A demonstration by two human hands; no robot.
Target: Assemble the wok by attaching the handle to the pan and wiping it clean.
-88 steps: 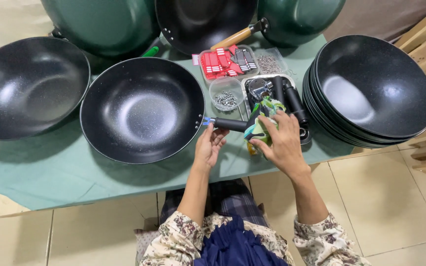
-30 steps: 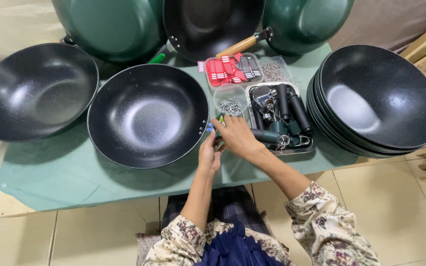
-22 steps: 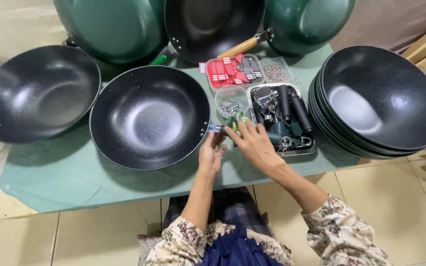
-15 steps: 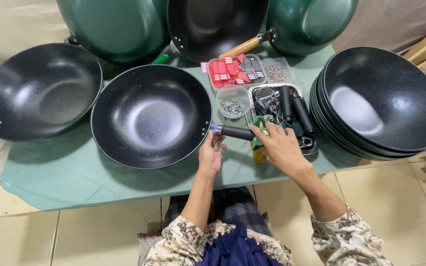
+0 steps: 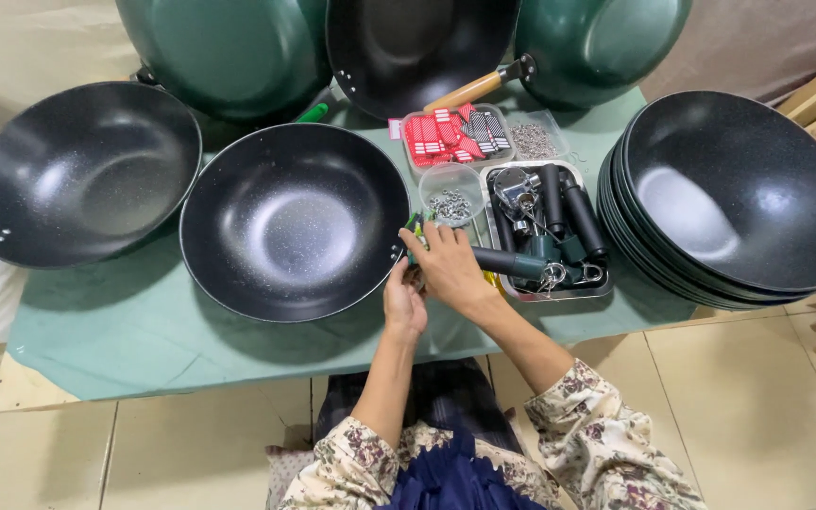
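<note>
Left hand (image 5: 404,300): fingers closed at the wok's near-right rim
Right hand (image 5: 448,268): clamped on the dark handle (image 5: 507,262)
Wok (image 5: 295,219): centre of the table (image 5: 144,326), by the front edge

- One view only, from a camera worn on the person's head, so no second view shares any part of the scene.
- It looks almost straight down over the table (image 5: 144,349), facing from the near edge toward the far edge.
- It sits fairly close: the near edge crosses mid-picture, the far edge is hidden behind upright pans, and the right edge lies under a stack of woks (image 5: 739,198).
- The person's lap and sleeves fill the bottom.
</note>
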